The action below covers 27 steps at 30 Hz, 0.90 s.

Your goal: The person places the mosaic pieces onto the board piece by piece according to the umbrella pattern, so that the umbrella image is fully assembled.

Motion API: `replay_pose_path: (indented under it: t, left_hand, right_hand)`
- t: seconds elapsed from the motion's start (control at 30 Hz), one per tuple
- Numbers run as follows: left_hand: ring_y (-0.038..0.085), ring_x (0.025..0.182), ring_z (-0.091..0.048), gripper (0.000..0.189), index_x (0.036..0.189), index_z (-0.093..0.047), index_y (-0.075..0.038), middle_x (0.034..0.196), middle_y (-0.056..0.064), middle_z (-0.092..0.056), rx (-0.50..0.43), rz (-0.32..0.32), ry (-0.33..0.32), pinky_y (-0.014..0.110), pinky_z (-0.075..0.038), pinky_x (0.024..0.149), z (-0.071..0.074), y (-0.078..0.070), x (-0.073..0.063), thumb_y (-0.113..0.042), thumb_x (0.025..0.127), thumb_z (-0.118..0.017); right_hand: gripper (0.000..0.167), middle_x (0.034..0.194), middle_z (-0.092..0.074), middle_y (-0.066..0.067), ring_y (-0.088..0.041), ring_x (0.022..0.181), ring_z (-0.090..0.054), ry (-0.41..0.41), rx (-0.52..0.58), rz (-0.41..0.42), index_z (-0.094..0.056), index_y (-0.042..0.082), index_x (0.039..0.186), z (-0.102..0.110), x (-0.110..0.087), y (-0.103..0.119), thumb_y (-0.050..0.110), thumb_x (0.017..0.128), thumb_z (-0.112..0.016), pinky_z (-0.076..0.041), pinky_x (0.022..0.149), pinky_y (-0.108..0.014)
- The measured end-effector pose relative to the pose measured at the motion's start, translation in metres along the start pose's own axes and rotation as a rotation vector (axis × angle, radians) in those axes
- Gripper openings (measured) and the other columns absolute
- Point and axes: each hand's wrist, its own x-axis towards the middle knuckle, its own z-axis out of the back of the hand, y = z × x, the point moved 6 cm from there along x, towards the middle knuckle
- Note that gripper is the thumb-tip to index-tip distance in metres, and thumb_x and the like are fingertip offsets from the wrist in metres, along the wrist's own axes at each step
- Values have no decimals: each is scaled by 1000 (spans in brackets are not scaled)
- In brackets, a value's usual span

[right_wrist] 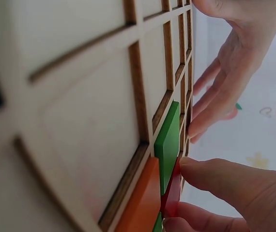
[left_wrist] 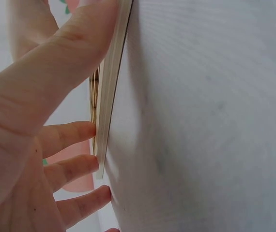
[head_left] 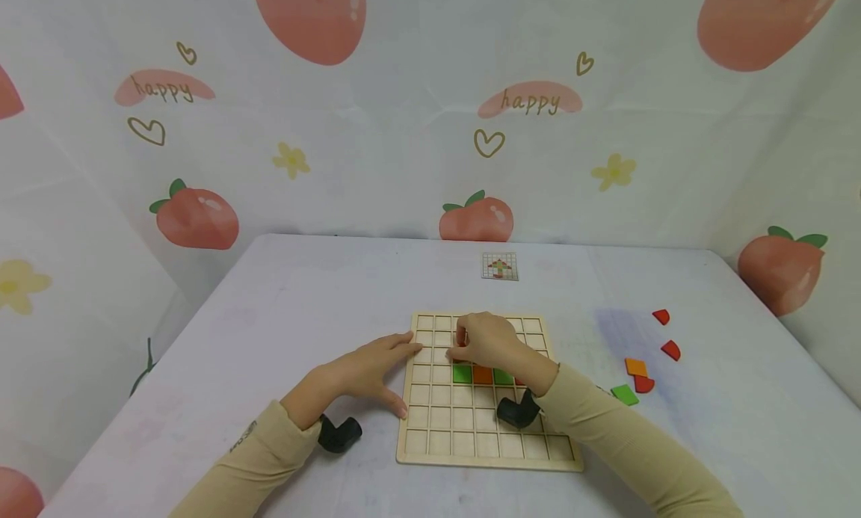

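A wooden grid board lies on the table. My left hand touches its left edge, with the fingers spread and the thumb against the side. Over the upper middle of the grid, my right hand pinches a red piece between thumb and fingers, beside a green square. One row of cells holds a green square, an orange square, another green square and a bit of red at the right. The right hand partly hides the cells under it.
Behind the board lies a small pattern card. To the right are loose pieces: two red wedges, an orange square touching another red piece, and a green square. A printed cloth backdrop hangs behind the table.
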Motion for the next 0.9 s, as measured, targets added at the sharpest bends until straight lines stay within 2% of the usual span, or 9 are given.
replay_pose_path:
  t: [0.6, 0.9]
  left_hand:
    - [37, 141, -26, 98, 143, -34, -3, 153, 20, -24, -3, -4, 1, 51, -27, 113, 1, -1, 0, -42, 66, -81]
    - [37, 140, -26, 98, 142, -34, -3, 153, 21, -24, 0, -8, -4, 51, -28, 113, 0, -1, 0, -41, 66, -82]
  right_hand:
    - [27, 64, -56, 2, -12, 57, -46, 16, 26, 4, -58, 15, 67, 2, -2, -2, 33, 79, -73, -33, 47, -21]
    - [20, 71, -60, 1, -11, 61, -49, 39, 173, 38, -63, 14, 76, 18, -9, -19, 31, 82, -70, -40, 53, -22]
